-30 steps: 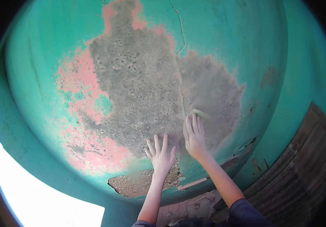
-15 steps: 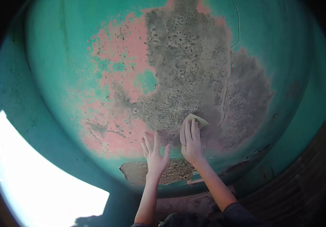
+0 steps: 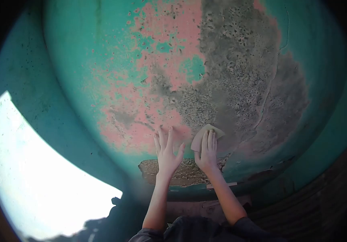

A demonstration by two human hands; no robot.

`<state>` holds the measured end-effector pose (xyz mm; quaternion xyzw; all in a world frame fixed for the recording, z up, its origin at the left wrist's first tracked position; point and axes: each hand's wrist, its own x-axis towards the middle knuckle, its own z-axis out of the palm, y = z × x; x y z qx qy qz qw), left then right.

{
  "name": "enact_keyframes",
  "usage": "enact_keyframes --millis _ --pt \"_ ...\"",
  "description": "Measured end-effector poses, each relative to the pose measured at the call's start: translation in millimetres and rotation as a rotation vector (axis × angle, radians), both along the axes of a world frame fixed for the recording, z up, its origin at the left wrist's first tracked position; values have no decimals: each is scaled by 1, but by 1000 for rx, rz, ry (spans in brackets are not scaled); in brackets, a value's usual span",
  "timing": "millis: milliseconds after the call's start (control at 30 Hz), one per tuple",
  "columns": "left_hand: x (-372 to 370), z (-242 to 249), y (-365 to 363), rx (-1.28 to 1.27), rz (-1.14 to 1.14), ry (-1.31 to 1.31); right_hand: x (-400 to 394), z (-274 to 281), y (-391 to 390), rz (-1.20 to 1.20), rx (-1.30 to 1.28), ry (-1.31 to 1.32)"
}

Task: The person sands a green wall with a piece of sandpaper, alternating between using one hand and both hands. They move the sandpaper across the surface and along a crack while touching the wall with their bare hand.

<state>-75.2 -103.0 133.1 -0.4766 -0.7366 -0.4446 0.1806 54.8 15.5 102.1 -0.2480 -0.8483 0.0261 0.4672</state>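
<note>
Under the fingers of my right hand [image 3: 207, 155] lies a pale sheet of sandpaper [image 3: 198, 139], pressed flat against the worn wall [image 3: 238, 80]. Its corner sticks up past the fingertips. My left hand [image 3: 167, 155] rests on the wall to the left, fingers spread, holding nothing, its fingertips at the pink patch [image 3: 133, 135]. Around both hands the green paint is worn through to pink and to rough, pitted grey. Behind the wrists shows a chipped brown area [image 3: 189, 171] with a ragged edge.
A long crack [image 3: 276, 76] runs down the right side of the grey area. Green wall [image 3: 72, 80] curves away at the left, beside a bright sunlit opening [image 3: 44, 173]. Dark ridged surface [image 3: 322, 189] lies at lower right.
My view has swung left, so the wall patches sit further right and the hands lie nearer the pink patch. The right hand keeps the sandpaper against the wall; the left stays spread.
</note>
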Motion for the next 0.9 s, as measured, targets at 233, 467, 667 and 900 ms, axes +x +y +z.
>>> enact_keyframes --millis 233,467,667,900 --pt "0 -9 -3 -22 -30 -52 -6 94 6 72 98 47" --pt "6 -28 -4 -54 -91 -113 -7 -52 8 -63 -52 147" --pt "4 -38 -9 -159 -104 -129 19 46 36 -163 -41 365" --pt "5 -53 -3 -173 -87 -71 -3 -50 -3 -161 -142 191"
